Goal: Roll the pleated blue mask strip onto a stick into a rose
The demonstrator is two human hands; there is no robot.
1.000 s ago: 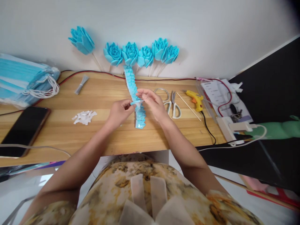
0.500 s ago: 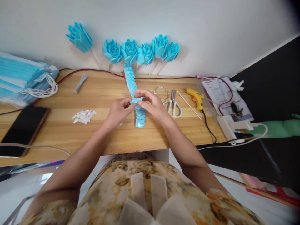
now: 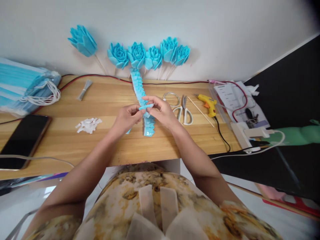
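Between my two hands is a small folded piece of blue fabric (image 3: 146, 106). My left hand (image 3: 127, 117) pinches its left end between thumb and fingers. The thumb and fingers of my right hand (image 3: 161, 111) close on its right end. Beneath the hands, a row of overlapping blue folded pieces (image 3: 137, 85) runs along the table toward the wall; its middle is partly hidden by my right hand. The near end of the row (image 3: 149, 128) shows below my fingers. Another bit of blue (image 3: 128, 131) lies by my left wrist.
Several blue fabric flowers (image 3: 137, 56) on sticks lean on the wall. Scissors (image 3: 184, 111), a wooden stick (image 3: 201, 111) and a yellow glue gun (image 3: 208, 103) lie right. White scraps (image 3: 88, 125), a phone (image 3: 23, 140) and bagged face masks (image 3: 20, 86) lie left. A power strip (image 3: 242, 137) sits far right.
The blue piece between my fingers has turned a little and now looks like a narrower folded strip. Both hands stay nearly in place; the view shifts slightly.
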